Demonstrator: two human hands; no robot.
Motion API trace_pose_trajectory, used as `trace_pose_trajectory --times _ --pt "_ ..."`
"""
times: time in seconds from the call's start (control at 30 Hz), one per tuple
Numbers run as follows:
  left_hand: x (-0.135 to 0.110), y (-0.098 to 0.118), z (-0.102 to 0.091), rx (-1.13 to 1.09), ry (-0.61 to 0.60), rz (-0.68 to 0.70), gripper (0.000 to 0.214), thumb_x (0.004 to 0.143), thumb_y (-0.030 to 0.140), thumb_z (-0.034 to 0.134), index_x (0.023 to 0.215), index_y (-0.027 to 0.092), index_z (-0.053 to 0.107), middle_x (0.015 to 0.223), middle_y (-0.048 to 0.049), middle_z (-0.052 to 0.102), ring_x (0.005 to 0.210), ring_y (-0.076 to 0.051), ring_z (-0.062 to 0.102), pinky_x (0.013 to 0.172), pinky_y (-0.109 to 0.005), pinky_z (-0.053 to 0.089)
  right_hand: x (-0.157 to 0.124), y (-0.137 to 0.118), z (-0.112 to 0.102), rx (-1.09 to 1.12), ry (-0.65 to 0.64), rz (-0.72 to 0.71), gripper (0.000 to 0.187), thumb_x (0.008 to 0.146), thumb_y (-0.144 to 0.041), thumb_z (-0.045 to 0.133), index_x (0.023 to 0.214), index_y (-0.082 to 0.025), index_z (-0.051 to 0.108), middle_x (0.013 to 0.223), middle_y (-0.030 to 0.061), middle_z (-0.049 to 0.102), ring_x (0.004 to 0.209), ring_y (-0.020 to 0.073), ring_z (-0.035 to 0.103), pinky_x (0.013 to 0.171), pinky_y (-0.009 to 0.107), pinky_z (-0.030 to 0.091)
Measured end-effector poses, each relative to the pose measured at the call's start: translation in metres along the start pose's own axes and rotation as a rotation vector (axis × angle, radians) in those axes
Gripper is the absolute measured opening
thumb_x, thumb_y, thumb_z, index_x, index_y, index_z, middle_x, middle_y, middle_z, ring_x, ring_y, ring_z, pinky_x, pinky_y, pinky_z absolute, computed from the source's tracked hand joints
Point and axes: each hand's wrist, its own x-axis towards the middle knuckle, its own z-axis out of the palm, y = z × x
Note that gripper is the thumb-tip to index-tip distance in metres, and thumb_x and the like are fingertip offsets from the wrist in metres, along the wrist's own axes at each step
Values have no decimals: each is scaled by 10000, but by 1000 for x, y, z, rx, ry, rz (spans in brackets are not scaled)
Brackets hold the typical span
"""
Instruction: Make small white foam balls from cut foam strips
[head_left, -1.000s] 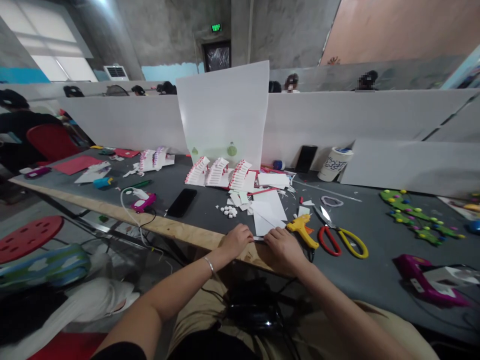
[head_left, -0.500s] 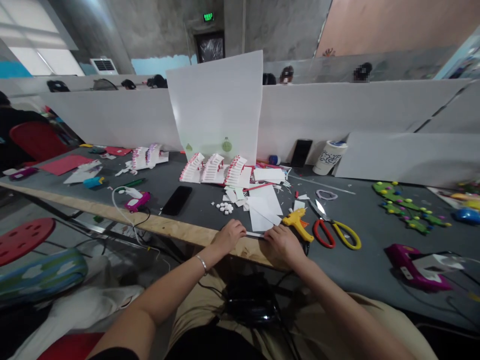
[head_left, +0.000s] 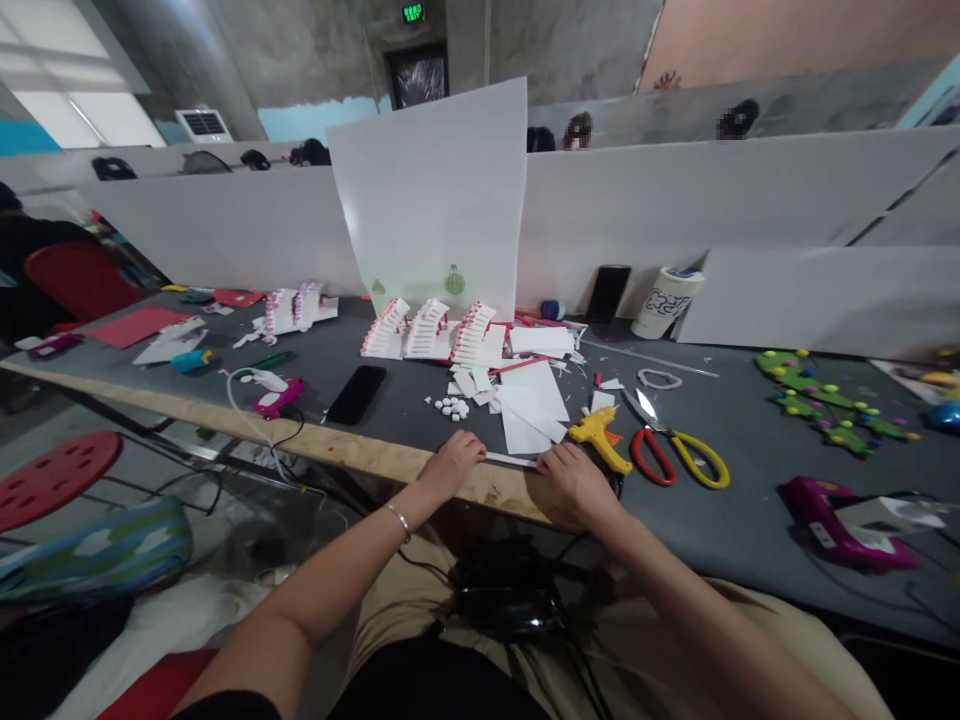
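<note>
A thin white strip [head_left: 511, 460], which looks like paper, stretches between my hands along the table's front edge. My left hand [head_left: 456, 460] has its fingers closed on the strip's left end. At the other end, the fingers of my right hand [head_left: 568, 474] are curled over it. Just beyond lie white paper sheets [head_left: 534, 412] and a small heap of white rolled pieces [head_left: 451, 408]. Right of my right hand rest a yellow glue gun [head_left: 600, 438] and scissors [head_left: 675, 440] with one red and one yellow handle.
Several white-and-red stepped paper models [head_left: 429, 330] stand before an upright white board [head_left: 435, 190]. A black phone [head_left: 357, 394] lies to the left. Farther right are a white cup [head_left: 667, 302], green pieces with coloured balls [head_left: 810, 395] and a magenta device [head_left: 844, 520].
My hands have spread slightly apart, baring more of the white strip between them. The view has shifted a little; the other things on the table stay in place.
</note>
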Motion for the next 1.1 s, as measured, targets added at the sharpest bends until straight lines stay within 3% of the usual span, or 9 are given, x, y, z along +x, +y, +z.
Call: trace_pose_trajectory --times 0.17,0.4,0.73,0.9,1.1 --pt "8 -3 -6 -30 -29 -37 120 892 160 552 805 171 634 839 -45 607 869 -188 534 811 -319 433 2 5 0 77 7 88 158 897 -155 538 775 -170 637 798 63 629 790 202 542 738 294 384" --pt "27 -8 -17 -66 -106 -95 75 801 122 616 743 164 635 734 6 589 693 -134 552 646 -240 433 12 15 3 161 -30 164 129 831 -172 608 709 -178 652 679 4 638 634 149 579 597 242 395" --pt "11 7 -13 -33 -133 -13 160 853 61 541 761 164 621 849 -51 610 868 -186 544 818 -309 442 3 -4 -17 -19 -53 -37 157 852 -89 564 756 -173 656 757 81 636 793 224 542 716 318 365" --pt "10 0 -16 -84 -79 -45 92 843 155 618 782 174 684 836 -38 633 874 -174 569 828 -292 450 4 2 -14 -75 -52 -107 179 889 -130 538 766 -176 659 732 66 611 763 213 513 715 319 350" --pt "10 -2 -13 -133 6 -118 64 804 155 664 765 171 713 842 -38 634 867 -173 581 810 -291 456 5 0 -8 -135 -30 -107 215 910 -111 498 758 -160 643 777 81 603 795 228 505 712 336 343"
